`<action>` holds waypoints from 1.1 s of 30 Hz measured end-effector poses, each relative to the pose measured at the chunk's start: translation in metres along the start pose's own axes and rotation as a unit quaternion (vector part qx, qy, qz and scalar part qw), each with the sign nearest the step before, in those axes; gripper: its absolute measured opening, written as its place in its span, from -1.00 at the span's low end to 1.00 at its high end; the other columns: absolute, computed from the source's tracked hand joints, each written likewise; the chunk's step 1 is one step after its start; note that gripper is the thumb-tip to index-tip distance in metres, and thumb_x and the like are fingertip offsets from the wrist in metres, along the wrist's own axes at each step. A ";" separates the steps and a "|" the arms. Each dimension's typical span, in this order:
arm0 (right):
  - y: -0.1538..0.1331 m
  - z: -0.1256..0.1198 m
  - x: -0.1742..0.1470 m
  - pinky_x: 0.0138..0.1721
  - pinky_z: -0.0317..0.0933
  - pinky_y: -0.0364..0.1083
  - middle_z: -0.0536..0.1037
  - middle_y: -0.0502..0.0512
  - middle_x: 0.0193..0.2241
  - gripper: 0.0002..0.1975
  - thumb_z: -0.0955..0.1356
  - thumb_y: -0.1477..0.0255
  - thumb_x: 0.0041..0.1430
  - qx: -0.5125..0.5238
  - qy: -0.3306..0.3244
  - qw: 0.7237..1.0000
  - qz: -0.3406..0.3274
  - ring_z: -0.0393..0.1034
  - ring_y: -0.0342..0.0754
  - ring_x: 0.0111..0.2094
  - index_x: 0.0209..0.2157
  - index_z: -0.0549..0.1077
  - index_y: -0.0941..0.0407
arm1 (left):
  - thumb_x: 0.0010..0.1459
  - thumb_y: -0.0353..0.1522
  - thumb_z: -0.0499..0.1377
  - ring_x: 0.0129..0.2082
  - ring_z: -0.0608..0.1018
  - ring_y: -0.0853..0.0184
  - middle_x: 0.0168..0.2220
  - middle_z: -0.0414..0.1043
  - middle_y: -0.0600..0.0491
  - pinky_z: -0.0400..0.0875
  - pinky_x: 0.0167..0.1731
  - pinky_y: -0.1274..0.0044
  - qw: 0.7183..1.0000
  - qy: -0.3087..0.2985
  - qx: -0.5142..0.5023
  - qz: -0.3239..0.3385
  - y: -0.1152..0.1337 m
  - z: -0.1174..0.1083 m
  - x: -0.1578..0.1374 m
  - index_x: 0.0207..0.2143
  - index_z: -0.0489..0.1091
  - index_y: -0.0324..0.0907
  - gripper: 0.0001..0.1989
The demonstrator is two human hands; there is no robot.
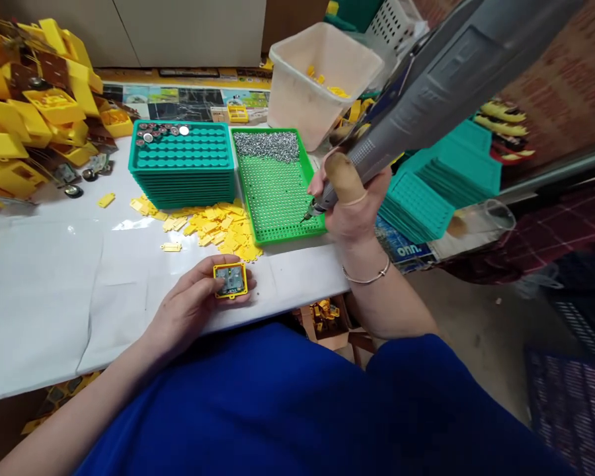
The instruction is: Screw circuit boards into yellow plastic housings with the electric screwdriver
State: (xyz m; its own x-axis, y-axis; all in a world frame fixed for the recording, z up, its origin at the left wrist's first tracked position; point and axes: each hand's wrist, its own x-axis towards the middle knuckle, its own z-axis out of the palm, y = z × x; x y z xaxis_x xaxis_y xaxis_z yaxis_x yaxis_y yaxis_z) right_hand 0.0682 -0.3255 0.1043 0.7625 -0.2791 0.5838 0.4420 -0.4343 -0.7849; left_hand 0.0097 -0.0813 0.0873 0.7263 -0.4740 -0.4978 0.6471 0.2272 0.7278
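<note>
My left hand is closed on a small square yellow plastic casing at the table's front edge. A grey circuit board shows inside it, and my thumb lies over its left side. In my right hand is a large grey electric screwdriver, my fingers wrapped round its lower body. The tool slants down to the left, its thin bit hanging over the near right corner of a green perforated tray. Small silver screws are heaped at that tray's far end. Flat yellow plastic pieces lie piled left of the tray.
A stack of teal trays holds several round parts on top. Yellow casings with wires are heaped at the far left. A white bin stands behind the green tray. More teal trays are stacked at the right.
</note>
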 end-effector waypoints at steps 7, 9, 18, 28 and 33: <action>0.005 -0.010 -0.006 -0.40 0.40 -0.01 0.36 -0.04 -0.60 -0.61 0.23 -0.03 0.28 -0.032 0.018 0.999 0.019 0.34 -0.08 -0.55 -0.40 0.23 0.00 | 0.07 -0.41 0.19 -0.09 0.62 0.08 -0.14 0.59 -0.17 0.53 -0.05 0.17 1.000 0.004 0.000 0.001 0.000 0.002 0.002 -0.05 0.39 -0.23 -0.65; 0.006 -0.011 -0.007 -0.34 0.41 0.01 0.39 0.00 -0.57 -0.61 0.21 -0.03 0.30 -0.042 0.010 0.999 0.027 0.36 -0.07 -0.51 -0.37 0.28 0.00 | 0.07 -0.41 0.19 -0.09 0.62 0.08 -0.15 0.60 -0.17 0.53 -0.05 0.18 1.000 0.006 -0.001 0.004 0.000 0.002 0.001 -0.05 0.39 -0.23 -0.66; 0.017 -0.005 -0.009 -0.36 0.36 0.05 0.33 0.01 -0.56 -0.50 0.03 -0.03 0.36 -0.088 0.029 0.996 0.008 0.34 -0.03 -0.51 -0.20 0.33 0.04 | 0.05 -0.42 0.20 -0.10 0.62 0.08 -0.16 0.60 -0.17 0.54 -0.07 0.17 1.000 0.014 -0.003 0.009 0.000 0.003 0.001 -0.06 0.41 -0.22 -0.66; 0.015 -0.007 -0.006 -0.37 0.37 0.02 0.33 -0.03 -0.54 -0.56 0.10 -0.07 0.32 -0.074 0.030 0.997 0.011 0.36 -0.06 -0.52 -0.22 0.24 0.02 | 0.06 -0.43 0.18 -0.10 0.62 0.09 -0.18 0.59 -0.15 0.55 -0.10 0.24 1.000 0.010 0.010 0.012 0.002 0.006 0.001 -0.06 0.36 -0.24 -0.66; -0.030 0.001 0.002 -0.50 0.28 -0.04 0.34 0.00 -0.52 -0.54 0.20 -0.15 0.21 0.014 0.056 0.998 0.006 0.26 -0.11 -0.58 -0.37 0.15 -0.03 | -0.01 -0.48 0.17 -0.19 0.65 0.11 -0.25 0.59 -0.14 0.57 -0.14 0.28 1.000 0.026 -0.013 0.007 0.003 0.011 0.001 -0.09 0.35 -0.29 -0.64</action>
State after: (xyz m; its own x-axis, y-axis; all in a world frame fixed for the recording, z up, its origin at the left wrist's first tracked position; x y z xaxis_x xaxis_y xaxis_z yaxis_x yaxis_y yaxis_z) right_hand 0.0572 -0.3127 0.1288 0.7113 -0.3784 0.5924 0.4477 -0.4058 -0.7968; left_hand 0.0095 -0.0909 0.0941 0.7461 -0.4251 -0.5125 0.6423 0.2566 0.7222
